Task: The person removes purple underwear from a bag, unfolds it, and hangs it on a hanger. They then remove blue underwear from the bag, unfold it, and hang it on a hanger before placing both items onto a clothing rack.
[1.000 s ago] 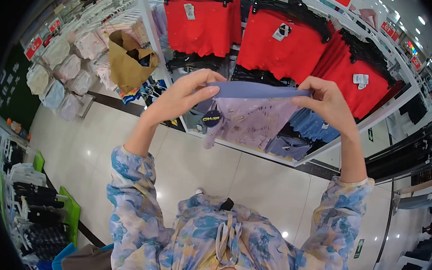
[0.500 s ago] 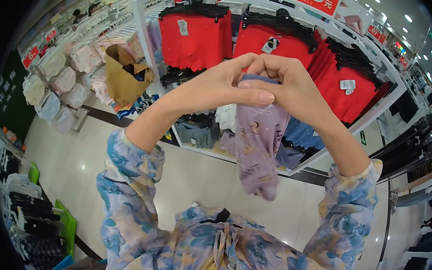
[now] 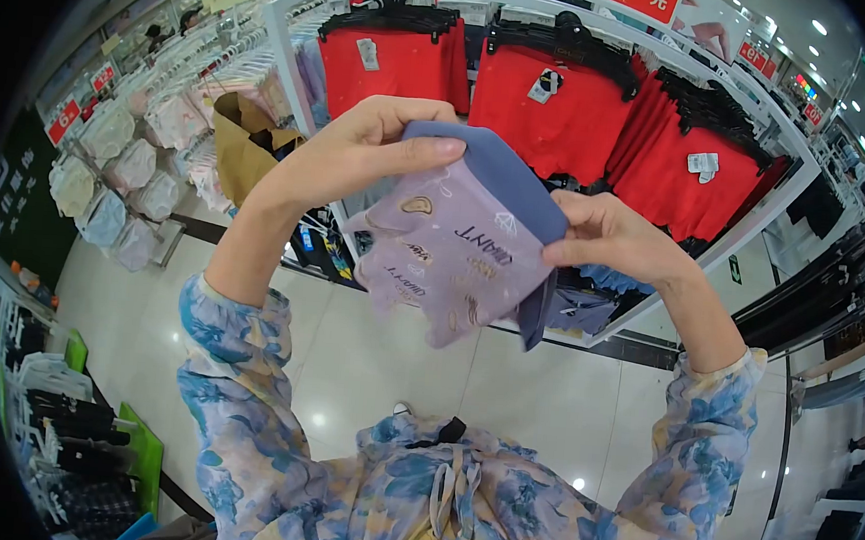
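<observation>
A light purple printed garment [image 3: 454,246] with a blue-grey waistband hangs spread between my hands, in front of the rack. My left hand [image 3: 381,151] pinches the band at its upper left corner, thumb in front. At the band's right end, my right hand [image 3: 615,238] grips the edge between thumb and fingers, a little lower than the left. The band slants down to the right. Dark lettering and small pictures show on the cloth, and a blue-grey part hangs below my right hand.
Red garments [image 3: 549,113] hang on black hangers in a white-framed rack [image 3: 296,65] ahead. A brown paper bag [image 3: 245,157] is at the left, beside pale underwear [image 3: 106,127] on hooks. Black clothes [image 3: 76,426] and a green panel [image 3: 142,455] stand lower left.
My hands have moved apart, the left one leftward and the right one right and down. The garment, bunched and hanging narrow before, is now spread wide with its band stretched between them.
</observation>
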### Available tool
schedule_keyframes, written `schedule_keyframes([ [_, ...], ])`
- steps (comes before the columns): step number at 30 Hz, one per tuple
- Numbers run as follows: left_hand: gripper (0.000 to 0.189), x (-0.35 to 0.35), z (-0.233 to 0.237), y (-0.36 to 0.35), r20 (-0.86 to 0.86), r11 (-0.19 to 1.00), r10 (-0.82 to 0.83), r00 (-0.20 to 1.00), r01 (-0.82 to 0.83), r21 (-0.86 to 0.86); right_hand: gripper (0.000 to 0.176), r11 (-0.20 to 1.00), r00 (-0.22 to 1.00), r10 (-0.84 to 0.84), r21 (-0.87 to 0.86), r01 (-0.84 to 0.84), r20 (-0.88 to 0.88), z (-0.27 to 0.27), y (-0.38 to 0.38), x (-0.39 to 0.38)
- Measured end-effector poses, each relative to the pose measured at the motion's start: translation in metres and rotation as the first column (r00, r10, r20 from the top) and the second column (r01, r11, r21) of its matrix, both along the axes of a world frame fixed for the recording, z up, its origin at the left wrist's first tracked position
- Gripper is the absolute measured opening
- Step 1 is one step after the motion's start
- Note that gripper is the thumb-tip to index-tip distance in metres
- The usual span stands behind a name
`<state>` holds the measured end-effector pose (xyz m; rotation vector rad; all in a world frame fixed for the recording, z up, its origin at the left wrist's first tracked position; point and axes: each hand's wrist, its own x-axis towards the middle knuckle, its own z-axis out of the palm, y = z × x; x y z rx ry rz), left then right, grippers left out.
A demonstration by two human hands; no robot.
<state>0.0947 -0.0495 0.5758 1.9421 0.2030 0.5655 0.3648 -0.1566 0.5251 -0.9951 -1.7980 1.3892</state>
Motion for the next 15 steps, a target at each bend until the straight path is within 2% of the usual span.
schedule_keyframes([
  [2,0.026,-0.002,0.000,0.002,-0.151,0.989,0.073,0.986,-0.052,0.136,0.027,0.994,0.995,-0.104,0.028,0.104,0.006,-0.003,0.005,0.003],
  [3,0.026,-0.001,-0.003,0.000,-0.155,0.990,0.069,0.985,-0.049,0.134,0.027,0.994,0.994,-0.107,0.025,0.107,0.002,-0.003,0.004,0.001],
  [4,0.031,0.003,-0.006,-0.003,-0.196,0.977,0.102,0.975,-0.061,0.204,0.025,0.992,0.990,-0.128,-0.007,0.128,-0.050,0.000,0.005,-0.004],
  [5,0.036,0.007,-0.005,-0.008,-0.230,0.957,0.139,0.963,-0.071,0.283,0.024,0.989,0.984,-0.150,-0.031,0.148,-0.100,0.003,0.007,-0.007],
  [6,0.041,0.010,0.002,-0.013,-0.290,0.886,0.187,0.939,-0.034,0.463,0.022,0.987,0.980,-0.159,-0.032,0.156,-0.117,0.002,0.009,-0.010],
  [7,0.043,0.014,-0.001,-0.012,-0.341,0.864,0.224,0.913,-0.023,0.503,0.020,0.986,0.981,-0.156,0.035,0.161,-0.116,0.004,0.009,-0.016],
  [9,0.035,0.022,-0.018,-0.008,-0.205,0.932,0.111,0.972,-0.030,0.361,0.018,0.980,0.989,-0.139,0.138,0.145,-0.050,0.007,0.011,-0.020],
  [10,0.035,0.022,-0.016,-0.007,-0.208,0.931,0.109,0.972,-0.027,0.364,0.018,0.979,0.988,-0.142,0.140,0.148,-0.053,0.008,0.012,-0.023],
  [12,0.023,0.023,-0.014,-0.005,-0.249,0.974,0.089,0.964,-0.032,0.223,0.018,0.967,0.990,-0.137,0.215,0.139,-0.024,0.005,0.011,-0.026],
  [13,0.023,0.024,-0.015,-0.004,-0.257,0.975,0.085,0.963,-0.027,0.220,0.018,0.967,0.990,-0.140,0.211,0.143,-0.031,0.002,0.011,-0.024],
  [15,0.019,0.024,-0.018,-0.004,-0.099,0.961,0.134,0.986,-0.105,0.257,0.020,0.967,0.980,-0.190,0.183,0.176,0.064,-0.005,0.011,-0.021],
])
